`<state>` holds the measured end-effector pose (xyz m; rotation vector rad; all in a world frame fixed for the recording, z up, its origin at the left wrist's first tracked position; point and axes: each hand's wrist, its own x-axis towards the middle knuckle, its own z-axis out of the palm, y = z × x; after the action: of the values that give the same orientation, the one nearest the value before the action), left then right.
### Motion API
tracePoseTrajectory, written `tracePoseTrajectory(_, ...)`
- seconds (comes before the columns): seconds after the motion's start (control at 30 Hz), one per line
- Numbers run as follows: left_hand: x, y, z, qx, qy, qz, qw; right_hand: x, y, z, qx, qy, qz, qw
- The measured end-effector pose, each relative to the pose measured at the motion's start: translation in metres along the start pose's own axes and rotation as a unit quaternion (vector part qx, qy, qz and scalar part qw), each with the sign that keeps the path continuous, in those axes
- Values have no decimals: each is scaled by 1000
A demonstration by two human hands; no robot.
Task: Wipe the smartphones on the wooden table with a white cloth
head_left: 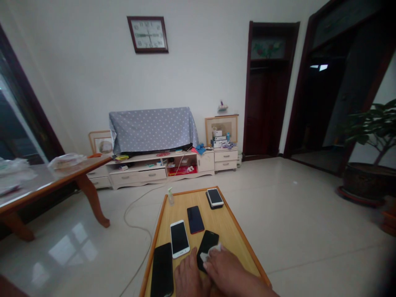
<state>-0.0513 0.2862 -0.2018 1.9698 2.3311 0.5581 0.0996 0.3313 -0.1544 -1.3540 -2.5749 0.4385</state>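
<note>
A black smartphone lies at a slant on the small wooden table. On its screen my right hand presses a white tissue, the fingers closed over it. My left hand lies against the phone's lower left edge, its fingers stretched out and holding nothing. To the left are a large black phone and a white phone with a dark screen. Beyond them lies a dark phone with a red edge. In the far right corner, a white phone rests on a dark one.
A small clear spray bottle stands at the table's far left corner. A cable runs along the floor on the left, near a larger wooden table. A low white cabinet is ahead; a potted plant stands at right.
</note>
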Motion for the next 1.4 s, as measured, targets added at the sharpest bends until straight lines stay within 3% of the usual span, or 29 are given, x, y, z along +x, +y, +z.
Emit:
tracePoseTrajectory(0.1,1,-1,0,-3,-7,-3,1000,-4,-6,7,23,-7,-21,999)
tracePoseTrajectory(0.3,-2,1,0,-4,42,9,999,7,12,-6,23,32,15,999)
tracePoseTrajectory(0.47,-2,4,-4,0,30,-2,1000,12,16,-5,13,39,21,999)
tracePoseTrajectory(0.7,-3,4,-4,13,32,-15,999,0,0,-1,32,9,49,998)
tracePoseTrajectory(0.8,-2,4,-4,13,22,-34,999,-6,-11,1,38,-16,15,999)
tracePoseTrajectory(1.07,-2,2,1,-8,56,-12,998,4,3,-23,20,35,81,996)
tracePoseTrajectory(1.27,-1,-6,11,-7,50,-13,999,-3,-19,-8,35,-23,18,999)
tracePoseTrajectory(1.4,-3,-6,10,-1,51,0,999,3,-10,-9,54,7,31,998)
